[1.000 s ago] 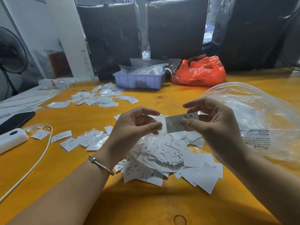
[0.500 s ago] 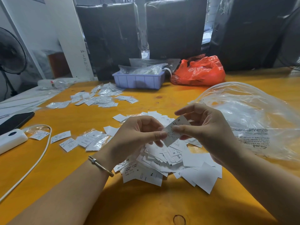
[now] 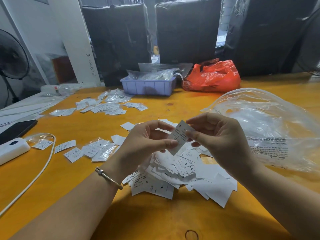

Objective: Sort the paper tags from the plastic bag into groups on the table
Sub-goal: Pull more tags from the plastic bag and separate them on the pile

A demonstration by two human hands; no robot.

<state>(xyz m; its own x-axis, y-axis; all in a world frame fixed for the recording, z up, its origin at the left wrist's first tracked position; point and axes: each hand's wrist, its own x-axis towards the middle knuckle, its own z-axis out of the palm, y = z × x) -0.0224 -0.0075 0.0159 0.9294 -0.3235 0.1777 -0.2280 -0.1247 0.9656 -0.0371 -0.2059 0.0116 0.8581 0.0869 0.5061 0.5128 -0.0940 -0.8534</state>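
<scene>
Table (image 3: pixel 72 184): orange wooden surface filling the lower and middle frame; a dark knot ring sits at bottom centre.
Left hand (image 3: pixel 145 144): centre frame, wrist carrying a thin bracelet (image 3: pixel 109 178); thumb and fingers curled, pinching the lower edge of one paper tag.
Right hand (image 3: pixel 220 141): right of centre, thumb and forefinger clamped on the upper right part of the same tag; remaining fingers curled behind it.
Held tag (image 3: pixel 178 137): white slip printed with "S", tilted, raised above the pile, gripped by both hands together.
Unsorted pile (image 3: pixel 181 175): loose heap of white tags directly below the hands, centre frame, some face down; "S" and "XS" marks legible.
Plastic bag (image 3: pixel 270 129): large clear bag, right side of frame, lying on the table just beside the pile; black warning print on its near face.
Near left group (image 3: pixel 97 149): tags and small clear sleeves, left of the left hand.
White device (image 3: pixel 12 149): left edge, with a white cable (image 3: pixel 43 170) looping toward the bottom left.
Phone (image 3: pixel 17 129): dark, left edge, behind the device.
Far group (image 3: pixel 107 106): scattered tags and sleeves, upper left of centre.
Blue tray (image 3: pixel 149 86): upper centre, holding clear packets.
Red bag (image 3: pixel 213 77): crumpled, touching the tray's right side.
Fan (image 3: pixel 12 56): upper left edge.
</scene>
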